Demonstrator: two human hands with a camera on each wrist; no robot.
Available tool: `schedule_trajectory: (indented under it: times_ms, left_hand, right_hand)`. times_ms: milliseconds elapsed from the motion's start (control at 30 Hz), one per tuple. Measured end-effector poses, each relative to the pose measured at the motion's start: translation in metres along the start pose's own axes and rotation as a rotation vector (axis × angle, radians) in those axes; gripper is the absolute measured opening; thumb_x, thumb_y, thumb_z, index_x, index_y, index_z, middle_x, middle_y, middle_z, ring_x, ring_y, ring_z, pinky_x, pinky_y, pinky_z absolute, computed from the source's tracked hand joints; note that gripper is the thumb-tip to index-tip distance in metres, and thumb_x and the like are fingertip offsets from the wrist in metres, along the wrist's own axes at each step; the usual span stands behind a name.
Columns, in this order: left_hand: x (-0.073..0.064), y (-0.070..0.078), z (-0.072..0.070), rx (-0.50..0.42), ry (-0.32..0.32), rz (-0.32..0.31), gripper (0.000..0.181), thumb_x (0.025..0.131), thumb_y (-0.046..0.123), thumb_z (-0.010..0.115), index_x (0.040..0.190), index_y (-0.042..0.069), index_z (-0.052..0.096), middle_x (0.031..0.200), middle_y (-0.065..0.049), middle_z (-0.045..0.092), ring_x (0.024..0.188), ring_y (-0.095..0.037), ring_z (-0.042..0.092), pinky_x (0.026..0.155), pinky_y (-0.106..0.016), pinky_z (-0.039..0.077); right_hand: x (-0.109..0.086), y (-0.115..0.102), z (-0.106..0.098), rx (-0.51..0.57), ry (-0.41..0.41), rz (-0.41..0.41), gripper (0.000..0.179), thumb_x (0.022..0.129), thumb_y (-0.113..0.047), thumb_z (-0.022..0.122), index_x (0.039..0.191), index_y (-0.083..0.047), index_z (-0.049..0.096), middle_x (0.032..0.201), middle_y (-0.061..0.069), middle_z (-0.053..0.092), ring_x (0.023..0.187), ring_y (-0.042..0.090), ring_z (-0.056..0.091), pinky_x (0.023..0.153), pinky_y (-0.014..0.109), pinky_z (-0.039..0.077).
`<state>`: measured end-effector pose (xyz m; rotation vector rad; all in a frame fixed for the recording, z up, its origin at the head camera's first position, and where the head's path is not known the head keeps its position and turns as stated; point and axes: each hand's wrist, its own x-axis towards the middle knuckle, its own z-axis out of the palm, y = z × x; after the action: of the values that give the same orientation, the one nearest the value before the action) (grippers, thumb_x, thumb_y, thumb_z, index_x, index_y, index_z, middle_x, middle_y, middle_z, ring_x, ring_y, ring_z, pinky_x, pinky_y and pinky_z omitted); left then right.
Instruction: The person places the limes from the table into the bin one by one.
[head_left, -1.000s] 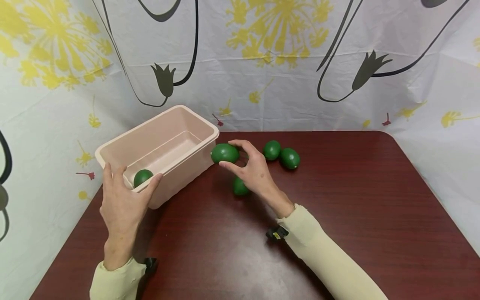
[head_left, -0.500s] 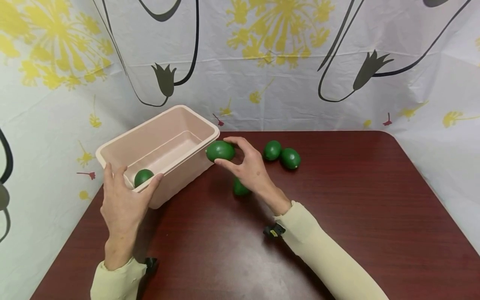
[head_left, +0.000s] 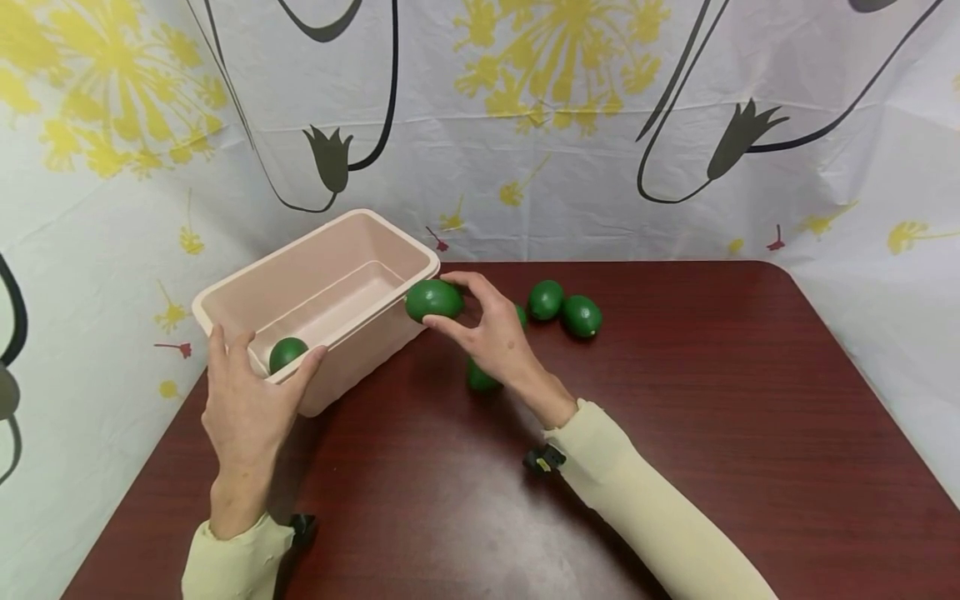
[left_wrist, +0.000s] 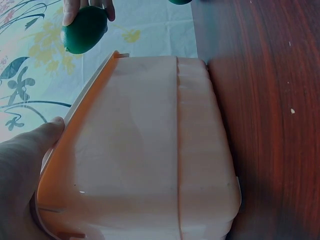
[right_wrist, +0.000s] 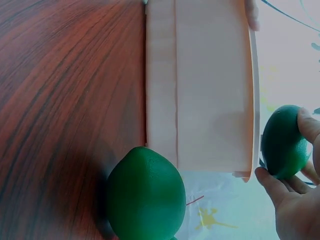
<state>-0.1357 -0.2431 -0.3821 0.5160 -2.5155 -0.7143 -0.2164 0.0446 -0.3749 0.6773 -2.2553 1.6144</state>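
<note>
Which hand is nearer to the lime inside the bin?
Left. The left hand grips the bin at the end where the inside lime lies; the right hand is farther off, near the other end, pinching another lime.

The left forearm [head_left: 232, 562] comes up from the bottom edge of the head view, and the left hand [head_left: 246, 408] points away from the body with its back showing, thumb spread well apart from the fingers in a wide grip. The right forearm [head_left: 645, 500] slants in from the lower right, and the right hand [head_left: 504, 337] reaches leftward, its thumb and fingers bent toward each other in a pinch.
</note>
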Motion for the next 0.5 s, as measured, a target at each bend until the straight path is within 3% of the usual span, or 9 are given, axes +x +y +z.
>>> schedule_trajectory:
  times_ms: [300, 500]
  left_hand:
    - [-0.0013, 0.0005, -0.0002, -0.001, 0.005, -0.001, 0.095, 0.078, 0.072, 0.076, 0.151, 0.015, 0.051, 0.174, -0.008, 0.025, 0.147, -0.043, 0.045, 0.091, -0.08, 0.044]
    - [-0.0014, 0.0016, -0.0011, -0.005, -0.004, -0.005, 0.096, 0.079, 0.072, 0.075, 0.151, 0.015, 0.051, 0.174, -0.008, 0.025, 0.148, -0.043, 0.045, 0.09, -0.08, 0.044]
  right_hand:
    - [0.0026, -0.0028, 0.0059, 0.022, -0.016, -0.025, 0.057, 0.086, -0.021, 0.086, 0.135, -0.008, 0.062, 0.13, 0.006, 0.066, 0.118, 0.019, 0.068, 0.098, 0.033, 0.058]
    - [0.0019, -0.0045, 0.0102, 0.005, -0.017, -0.033, 0.058, 0.085, -0.022, 0.087, 0.136, -0.01, 0.062, 0.129, 0.005, 0.067, 0.118, 0.018, 0.068, 0.099, 0.035, 0.058]
